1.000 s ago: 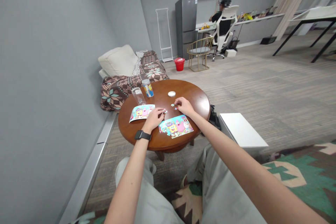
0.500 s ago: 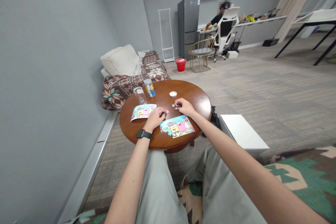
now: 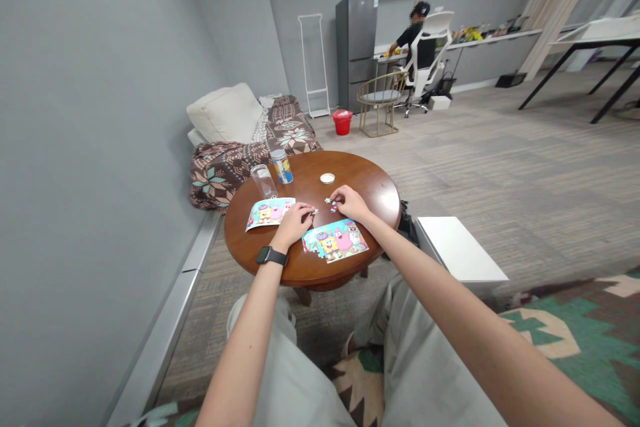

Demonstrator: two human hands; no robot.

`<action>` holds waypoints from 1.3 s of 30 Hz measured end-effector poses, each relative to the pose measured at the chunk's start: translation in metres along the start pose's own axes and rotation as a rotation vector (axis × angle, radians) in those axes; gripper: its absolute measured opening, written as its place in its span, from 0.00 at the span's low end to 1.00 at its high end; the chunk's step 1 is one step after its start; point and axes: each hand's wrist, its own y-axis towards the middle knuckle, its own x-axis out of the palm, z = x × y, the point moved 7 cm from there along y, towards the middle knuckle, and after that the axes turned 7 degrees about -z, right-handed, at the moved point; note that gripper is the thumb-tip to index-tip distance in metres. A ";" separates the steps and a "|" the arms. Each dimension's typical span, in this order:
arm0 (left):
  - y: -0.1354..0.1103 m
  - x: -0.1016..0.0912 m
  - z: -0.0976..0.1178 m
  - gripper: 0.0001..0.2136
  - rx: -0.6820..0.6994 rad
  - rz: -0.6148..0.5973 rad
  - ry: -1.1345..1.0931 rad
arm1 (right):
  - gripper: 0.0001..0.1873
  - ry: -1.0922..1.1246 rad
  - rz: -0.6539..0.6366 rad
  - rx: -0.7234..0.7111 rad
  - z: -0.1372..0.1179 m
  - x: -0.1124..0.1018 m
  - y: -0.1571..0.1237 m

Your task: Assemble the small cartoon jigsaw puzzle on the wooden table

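Note:
My left hand [image 3: 296, 221], a black watch on its wrist, pinches a small puzzle piece [image 3: 315, 211] just above the table, beyond the partly assembled cartoon puzzle [image 3: 337, 240]. That puzzle has a jagged gap at its lower left corner. Fingers bent together, my right hand [image 3: 351, 204] is down at a few loose puzzle pieces [image 3: 328, 201] and seems to grip one; its fingertips are partly hidden. A curled picture sheet [image 3: 265, 213] with the same cartoon lies left of the puzzle, partly behind my left hand.
On the round brown table [image 3: 365, 170] are a clear glass [image 3: 263, 182], a printed can [image 3: 283, 167] and a round white lid [image 3: 327, 178]. A white box [image 3: 460, 248] stands right of the table. Farther off, a person [image 3: 413, 33] sits by a white office chair [image 3: 431, 53].
My left knee has swung out to the left, uncovering a table leg. My right fingers have shifted slightly among the loose pieces. My left hand keeps its pinch.

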 end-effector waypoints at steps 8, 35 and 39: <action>-0.003 -0.002 0.002 0.10 0.020 0.007 -0.078 | 0.08 -0.083 -0.055 0.010 -0.001 0.005 -0.001; -0.002 0.004 0.004 0.17 -0.032 -0.077 0.116 | 0.16 -0.053 -0.051 0.014 -0.007 0.001 -0.003; -0.003 0.003 0.006 0.17 -0.028 -0.069 0.108 | 0.16 -0.033 -0.028 0.011 -0.005 0.000 -0.002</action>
